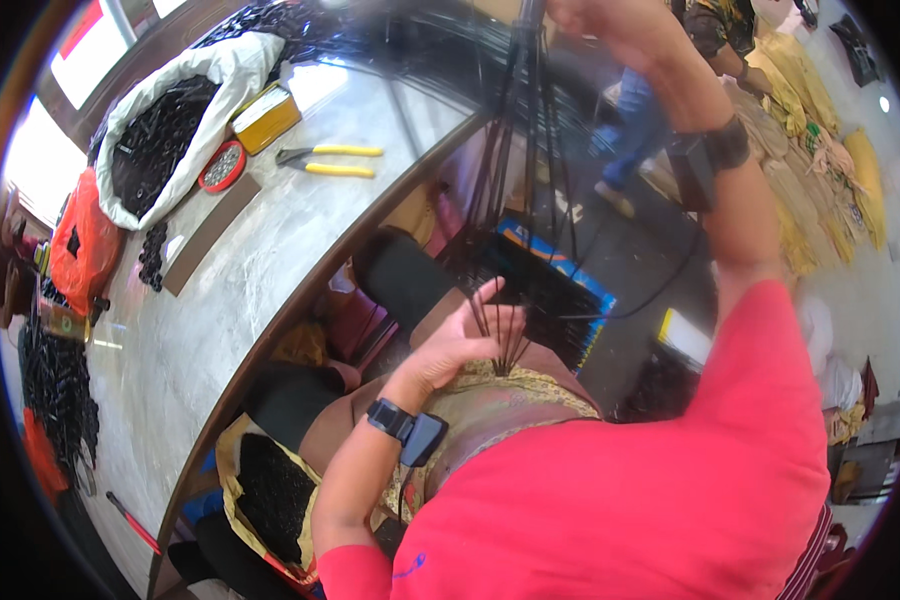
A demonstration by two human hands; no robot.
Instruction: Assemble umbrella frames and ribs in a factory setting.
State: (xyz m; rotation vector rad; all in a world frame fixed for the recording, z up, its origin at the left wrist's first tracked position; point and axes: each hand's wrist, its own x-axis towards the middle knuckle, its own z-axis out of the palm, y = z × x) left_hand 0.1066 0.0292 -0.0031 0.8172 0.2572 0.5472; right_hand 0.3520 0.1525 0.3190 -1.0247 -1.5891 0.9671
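Observation:
A long bundle of thin black cords [530,120] runs from the top of the view down to my lap, its strands fanning apart on the way. My right hand [595,25] is raised high at the upper edge and grips the bundle's upper part. Its fingertips are partly cut off and blurred. Down at my lap, my left hand [470,335] curls round the lower strands, with one finger pointing up. The lower ends rest against a patterned cloth [470,410] over my lap.
On the grey table [240,260] at the left lie yellow-handled pliers [335,162], a red round tin [222,167], a yellow box [267,120] and a white sack [260,62] of black parts. Below stands another sack [228,470]. A person [705,30] stands beside piled sacks [795,190].

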